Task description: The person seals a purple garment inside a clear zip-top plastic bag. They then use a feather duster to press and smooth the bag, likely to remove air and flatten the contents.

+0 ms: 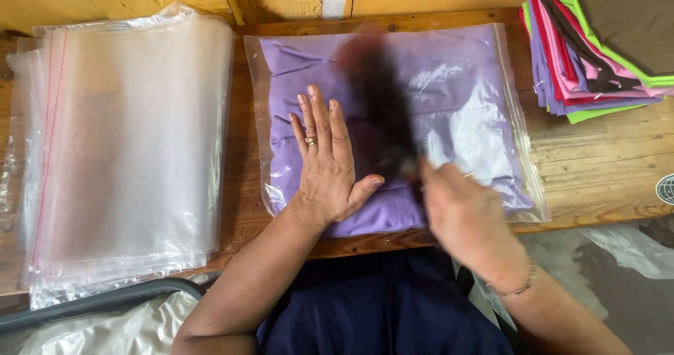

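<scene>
A folded purple garment (456, 81) lies inside a clear plastic bag (516, 123) on the wooden table (597, 158). My left hand (326, 162) rests flat on the left part of the bag, fingers spread, a ring on one finger. My right hand (460, 215) is at the bag's lower middle, gripping a dark, motion-blurred object (379, 99) that stretches up over the bag; its exact kind cannot be told.
A thick stack of empty clear plastic bags (119, 144) lies to the left. A pile of folded garments (597, 39) in purple, pink, green and brown sits at the top right. More plastic (625, 246) lies below the table edge at right.
</scene>
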